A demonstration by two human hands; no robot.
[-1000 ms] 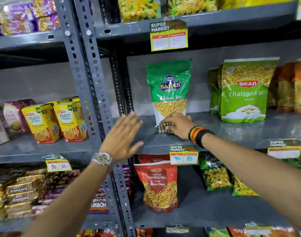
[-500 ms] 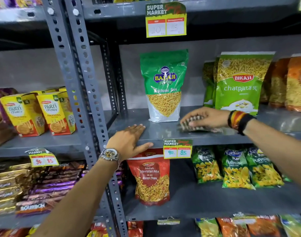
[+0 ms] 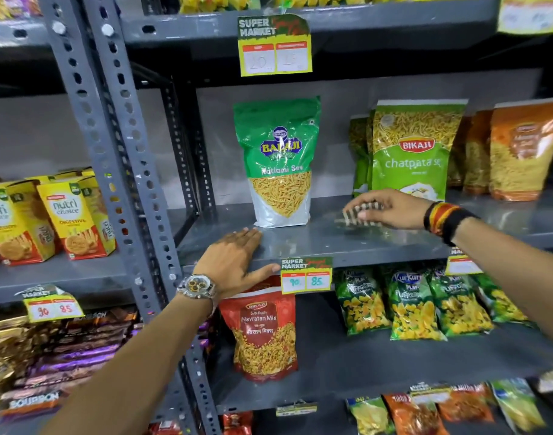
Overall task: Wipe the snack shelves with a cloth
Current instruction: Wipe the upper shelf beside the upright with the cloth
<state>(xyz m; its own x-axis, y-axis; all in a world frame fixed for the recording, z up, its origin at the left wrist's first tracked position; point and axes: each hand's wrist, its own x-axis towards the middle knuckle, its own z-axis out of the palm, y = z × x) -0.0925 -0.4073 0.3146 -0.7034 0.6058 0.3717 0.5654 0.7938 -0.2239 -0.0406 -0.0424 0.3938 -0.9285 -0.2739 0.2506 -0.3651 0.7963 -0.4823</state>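
The right hand (image 3: pixel 391 208) presses a cloth (image 3: pixel 358 213) flat on the grey shelf (image 3: pixel 300 243), fingers curled over it, in the bare stretch between the Balaji pouch (image 3: pixel 278 161) and the Bikaji pouch (image 3: pixel 416 149). The left hand (image 3: pixel 234 262) holds nothing; it lies open, palm down, on the shelf's front edge, fingertips just short of the Balaji pouch. The risk, as I judge it, is a wide sweep clipping either upright pouch and tipping it, or the left thumb knocking the price tag (image 3: pixel 306 276) beside it. The cloth looks small, bunched and dark-and-pale patterned, blurred by motion, so its exact weave is unclear. The shelf looks smooth and slightly glossy.
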